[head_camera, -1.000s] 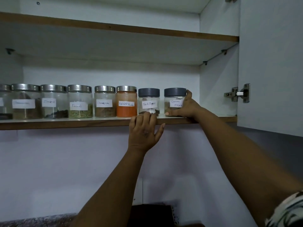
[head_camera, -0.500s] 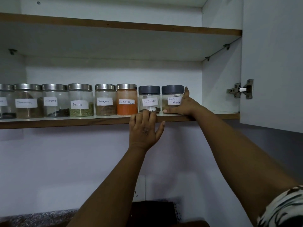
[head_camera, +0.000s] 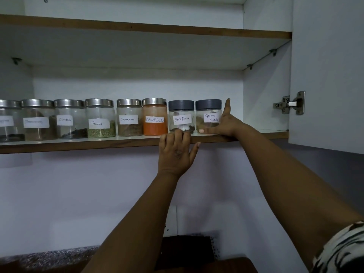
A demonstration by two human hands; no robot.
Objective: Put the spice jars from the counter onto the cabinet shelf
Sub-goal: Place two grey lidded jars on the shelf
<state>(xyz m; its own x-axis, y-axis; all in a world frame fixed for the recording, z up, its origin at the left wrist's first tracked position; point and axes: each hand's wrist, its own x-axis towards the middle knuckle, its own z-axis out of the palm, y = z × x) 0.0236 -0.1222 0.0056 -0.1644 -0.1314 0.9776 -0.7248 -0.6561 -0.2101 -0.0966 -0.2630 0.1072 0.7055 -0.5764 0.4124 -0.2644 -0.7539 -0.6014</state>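
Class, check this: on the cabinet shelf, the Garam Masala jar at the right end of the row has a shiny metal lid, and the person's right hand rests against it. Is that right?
Not quite. The head view shows the Garam Masala jar with a dark grey lid, like the Black Pepper jar beside it; the metal lids sit further left. The rest stands: it ends the row on the shelf, and the right hand rests against it.
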